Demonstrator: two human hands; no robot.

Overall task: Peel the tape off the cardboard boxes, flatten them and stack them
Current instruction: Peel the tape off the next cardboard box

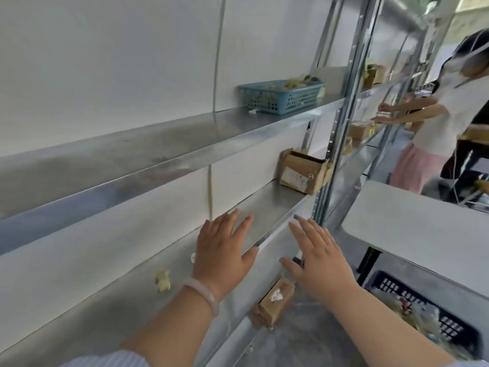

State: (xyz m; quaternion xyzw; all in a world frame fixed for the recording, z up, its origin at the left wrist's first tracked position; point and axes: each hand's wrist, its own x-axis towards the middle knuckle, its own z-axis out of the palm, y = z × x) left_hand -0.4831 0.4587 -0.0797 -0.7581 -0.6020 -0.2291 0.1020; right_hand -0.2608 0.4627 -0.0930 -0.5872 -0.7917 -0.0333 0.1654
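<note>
head view looks along a metal shelf rack against a white wall. the left hand is stretched out flat over the middle shelf, its fingers straight and spread, holding nothing; whether the palm touches the metal cannot be told. a pale bracelet sits on that wrist. the right hand is just beside it to the right, over the shelf's front lip, also flat with spread fingers and empty.

an open cardboard box with a label on its side stands at the far right end of the middle shelf, well apart from both hands, next to the rack's upright post. a smaller taped box lies on the lower shelf, below and between the two wrists. a crumpled yellowish scrap lies on the middle shelf, left of the left wrist.

on the upper shelf, far along, stands a blue basket. a cord hangs down the wall. to the right is a white desk with a dark crate under it, and beyond it another person reaches toward a further rack.
</note>
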